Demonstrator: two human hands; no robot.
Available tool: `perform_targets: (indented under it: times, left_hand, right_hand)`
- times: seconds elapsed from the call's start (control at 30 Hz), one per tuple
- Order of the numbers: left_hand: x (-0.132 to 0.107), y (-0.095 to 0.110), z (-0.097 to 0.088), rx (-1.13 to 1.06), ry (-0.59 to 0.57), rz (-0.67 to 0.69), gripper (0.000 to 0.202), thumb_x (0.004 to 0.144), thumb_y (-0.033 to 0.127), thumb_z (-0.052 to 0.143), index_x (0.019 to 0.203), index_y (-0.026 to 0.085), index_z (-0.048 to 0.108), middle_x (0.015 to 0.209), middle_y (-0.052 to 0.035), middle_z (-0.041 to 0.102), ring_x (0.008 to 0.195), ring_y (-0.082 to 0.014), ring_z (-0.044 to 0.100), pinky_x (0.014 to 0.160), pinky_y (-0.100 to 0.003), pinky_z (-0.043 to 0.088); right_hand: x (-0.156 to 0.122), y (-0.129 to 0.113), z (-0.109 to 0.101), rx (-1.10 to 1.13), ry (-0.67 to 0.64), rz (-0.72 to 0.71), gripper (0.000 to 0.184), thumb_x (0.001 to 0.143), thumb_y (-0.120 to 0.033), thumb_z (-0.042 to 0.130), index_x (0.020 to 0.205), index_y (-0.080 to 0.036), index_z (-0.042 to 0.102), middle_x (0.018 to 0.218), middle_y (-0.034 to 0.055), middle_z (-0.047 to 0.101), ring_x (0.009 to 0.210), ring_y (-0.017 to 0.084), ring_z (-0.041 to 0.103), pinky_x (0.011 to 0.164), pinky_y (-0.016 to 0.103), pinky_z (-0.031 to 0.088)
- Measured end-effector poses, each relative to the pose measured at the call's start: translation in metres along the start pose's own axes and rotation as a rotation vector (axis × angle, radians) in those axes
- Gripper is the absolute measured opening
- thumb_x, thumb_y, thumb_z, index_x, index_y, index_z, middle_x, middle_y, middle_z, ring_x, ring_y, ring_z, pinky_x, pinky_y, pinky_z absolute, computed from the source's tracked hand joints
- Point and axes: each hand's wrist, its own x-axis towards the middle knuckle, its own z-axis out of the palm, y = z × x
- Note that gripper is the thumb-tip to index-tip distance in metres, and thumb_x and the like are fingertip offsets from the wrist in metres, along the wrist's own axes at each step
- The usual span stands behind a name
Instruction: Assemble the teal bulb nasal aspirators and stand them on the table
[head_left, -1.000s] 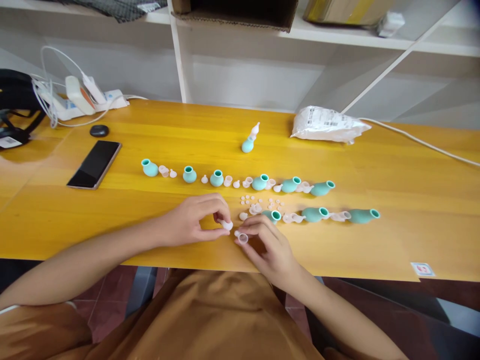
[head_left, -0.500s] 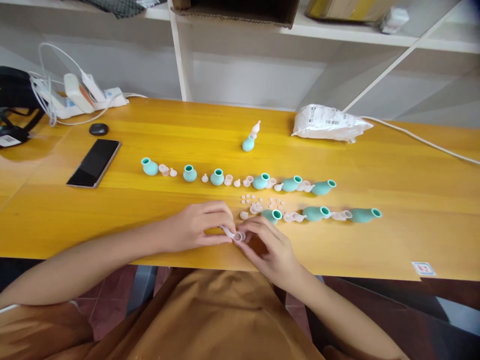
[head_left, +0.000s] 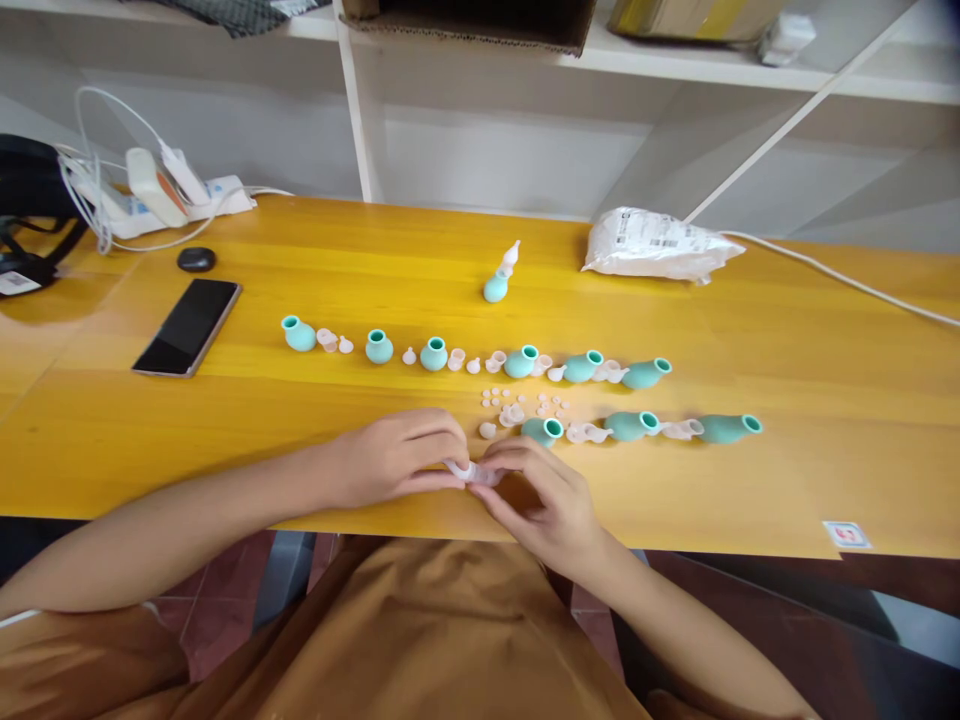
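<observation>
Low over the front of the table, my left hand pinches a clear plastic nozzle tip. My right hand grips a clear plastic cup piece by its other end. The two pieces meet end to end between my fingertips, which partly hide them; whether they are joined I cannot tell. Just beyond my right hand is a teal squeeze bulb. Beside it lie loose clear nozzle parts and several tiny round discs.
Teal bulbs and clear parts stand in two rows. Farther back sits an assembled bulb with nozzle. A phone, a black case and a power strip are left; a white plastic package lies back right.
The cup piece in my right hand has turned from showing its open ring upward to lying in line with the piece in my left hand. Both hands have barely moved.
</observation>
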Motion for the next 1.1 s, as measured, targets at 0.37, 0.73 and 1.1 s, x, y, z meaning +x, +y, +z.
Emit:
perform_targets:
  times: [0.37,0.73,1.1]
  left_hand:
    - [-0.0005,-0.0017,0.0019,-0.097,0.006,-0.073,0.009,0.11,0.024,0.07,0.113,0.017,0.074,0.109,-0.0082,0.076,0.098,-0.0159,0.074,0.089,-0.026,0.061]
    - [0.0042,-0.005,-0.0013,-0.283,0.049,-0.199,0.011,0.105,0.027,0.078,0.114,0.021,0.08,0.117,-0.0078,0.083,0.108,-0.0187,0.08,0.099,-0.033,0.064]
    - [0.0006,0.0035,-0.0004,-0.182,0.039,-0.119,0.005,0.11,0.021,0.071,0.111,0.02,0.075,0.122,-0.0076,0.082,0.112,-0.0161,0.08,0.1,-0.028,0.063]
  right_hand:
    - [-0.0028,0.0005,-0.0005,0.024,0.041,-0.036,0.035,0.099,-0.009,0.081,0.128,-0.026,0.071,0.109,0.0082,0.078,0.098,0.023,0.08,0.082,0.038,0.071]
    - [-0.0027,-0.0009,-0.0025,-0.029,0.129,-0.057,0.026,0.097,-0.009,0.083,0.115,-0.026,0.073,0.099,0.0064,0.077,0.089,0.023,0.081,0.073,0.037,0.071]
    - [-0.0064,0.002,-0.0047,0.009,0.081,-0.049,0.028,0.098,-0.011,0.084,0.119,-0.024,0.072,0.099,0.0071,0.078,0.087,0.022,0.08,0.073,0.036,0.069]
